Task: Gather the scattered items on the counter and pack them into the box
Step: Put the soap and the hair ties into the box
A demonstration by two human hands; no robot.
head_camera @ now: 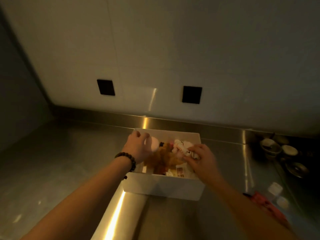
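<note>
Both my hands are inside the box — right hand pinches white cloth; left hand curls on a pink item.

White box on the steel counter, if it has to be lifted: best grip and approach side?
Judgement: grip the white box by its two short end walls, one hand from each side. It sits upright with an open top and plain, handle-free walls, and the left hand and right hand are already over its contents.
</note>
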